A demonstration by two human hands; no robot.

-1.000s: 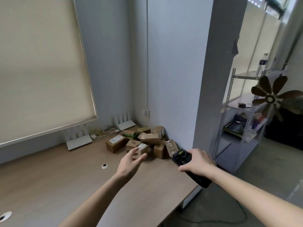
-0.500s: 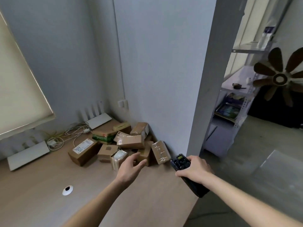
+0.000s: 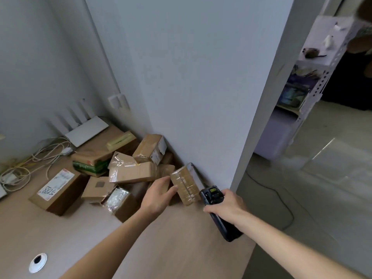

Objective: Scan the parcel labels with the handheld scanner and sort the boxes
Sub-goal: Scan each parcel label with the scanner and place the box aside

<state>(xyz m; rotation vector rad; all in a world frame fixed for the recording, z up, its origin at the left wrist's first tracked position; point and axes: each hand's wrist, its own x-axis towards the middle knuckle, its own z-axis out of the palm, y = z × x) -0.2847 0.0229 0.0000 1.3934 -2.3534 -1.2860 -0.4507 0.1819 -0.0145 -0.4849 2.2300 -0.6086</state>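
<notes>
**One hand on a box, one hand round the scanner**

The left hand (image 3: 159, 195) is stretched out over the wooden desk (image 3: 171, 248). Its fingers are fairly straight and spread a little. The thumb and fingers sit against the side of a small taped box (image 3: 186, 185) that leans on the grey wall (image 3: 201, 77). The hand touches the box but is not wrapped round it. I cannot tell if it is squeezing the box.

The right hand (image 3: 226, 206) is curled tight round the black scanner (image 3: 213, 195). The fingers go round its handle. The top of the scanner, with a small lit screen, pokes out above the hand. The bottom end of the handle sticks out under the wrist. The scanner is just beside the taped box, near the right edge of the desk.

More brown boxes lie in a messy pile (image 3: 130, 172) in the corner, some on top of others. A bigger box with a white label (image 3: 56, 185) sits at the left of the pile. One box has green on it (image 3: 90, 165).

Behind the pile are a white router (image 3: 86, 130) and a tangle of white cables (image 3: 30, 160). A round hole with a white ring (image 3: 37, 262) is in the desk near the front. Past the wall stands a metal shelf (image 3: 314, 83).
</notes>
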